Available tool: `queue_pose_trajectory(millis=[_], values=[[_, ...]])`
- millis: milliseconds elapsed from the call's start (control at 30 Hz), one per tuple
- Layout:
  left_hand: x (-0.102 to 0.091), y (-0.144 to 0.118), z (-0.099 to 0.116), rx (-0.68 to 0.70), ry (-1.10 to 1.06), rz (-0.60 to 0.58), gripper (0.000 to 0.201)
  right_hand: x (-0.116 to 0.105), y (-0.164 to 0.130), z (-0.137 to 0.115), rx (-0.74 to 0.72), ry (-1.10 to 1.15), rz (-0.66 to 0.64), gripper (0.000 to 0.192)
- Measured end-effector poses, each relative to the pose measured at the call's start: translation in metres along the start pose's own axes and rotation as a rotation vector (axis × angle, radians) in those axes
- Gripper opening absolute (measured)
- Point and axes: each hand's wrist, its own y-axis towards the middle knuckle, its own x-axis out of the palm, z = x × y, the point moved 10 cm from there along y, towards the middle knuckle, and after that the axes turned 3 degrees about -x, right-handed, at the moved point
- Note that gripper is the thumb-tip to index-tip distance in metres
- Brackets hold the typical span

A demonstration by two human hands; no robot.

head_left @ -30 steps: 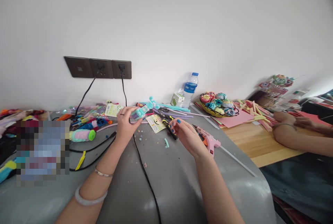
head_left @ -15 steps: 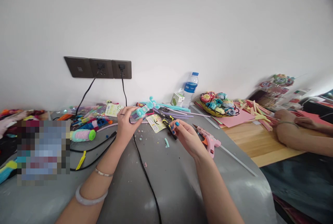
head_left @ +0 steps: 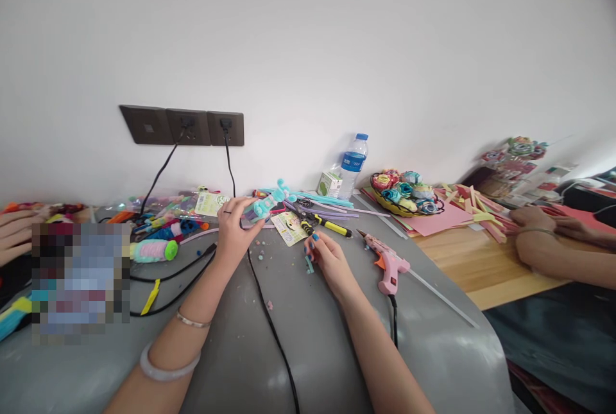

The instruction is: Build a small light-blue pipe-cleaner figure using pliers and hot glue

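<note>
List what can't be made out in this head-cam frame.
Head view only:
- Pixelated block masks what lies at table left.
- Right hand covers the small teal piece; grip unclear.
- Left hand hides the turquoise figure's lower part.
- Green carton print too small.
- Co-worker's hand cut by left edge.

This looks like a craft room, maybe in a home: the table (head_left: 308,362) has fuzzy sticks (head_left: 327,201), a glue gun (head_left: 389,264), paper flowers (head_left: 403,190) and paper strips (head_left: 474,208).
</note>
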Motion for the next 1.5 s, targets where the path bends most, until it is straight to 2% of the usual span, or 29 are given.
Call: queue_pose_trajectory(millis=[133, 300, 467, 567, 733, 833, 933, 1033, 1133, 1200, 1300, 1400, 1500], values=[[0.000, 0.000, -0.001, -0.005, 0.003, -0.001, 0.029, 0.004, -0.001, 0.004, -0.017, -0.077, -0.003, 0.055], [-0.001, 0.000, 0.000, 0.009, -0.003, 0.009, 0.028, 0.006, -0.007, -0.008, -0.058, -0.050, -0.007, 0.047], [0.000, 0.000, 0.000, 0.002, -0.001, 0.007, 0.028, 0.006, -0.021, -0.005, 0.038, -0.078, -0.061, 0.041], [0.000, 0.001, -0.002, -0.009, 0.007, 0.003, 0.028, 0.001, -0.031, -0.002, 0.094, -0.098, -0.064, 0.042], [0.000, 0.000, -0.003, -0.014, 0.020, 0.004, 0.028, -0.015, -0.047, -0.008, 0.075, -0.135, -0.054, 0.047], [-0.003, 0.000, -0.005, -0.041, 0.019, 0.045, 0.028, -0.025, -0.059, -0.008, 0.104, -0.189, -0.117, 0.047], [-0.008, -0.001, -0.017, -0.122, -0.004, 0.106, 0.027, -0.029, -0.077, 0.002, 0.238, -0.285, -0.283, 0.047], [-0.012, -0.005, -0.041, -0.263, -0.071, 0.173, 0.028, -0.034, -0.098, 0.010, 0.381, -0.396, -0.426, 0.041], [-0.012, -0.011, -0.069, -0.424, -0.157, 0.227, 0.029, -0.043, -0.109, 0.013, 0.484, -0.458, -0.456, 0.031], [-0.012, -0.013, -0.077, -0.463, -0.192, 0.241, 0.028, -0.048, -0.106, 0.009, 0.481, -0.489, -0.424, 0.022], [-0.013, -0.009, -0.066, -0.383, -0.157, 0.223, 0.028, -0.049, -0.083, -0.011, 0.307, -0.583, -0.320, 0.017], [-0.012, -0.002, -0.033, -0.192, -0.089, 0.153, 0.028, -0.040, -0.054, -0.036, 0.101, -0.646, -0.213, 0.020], [-0.008, 0.000, -0.003, -0.019, -0.025, 0.089, 0.027, -0.024, -0.031, -0.050, 0.021, -0.646, -0.158, 0.029]])
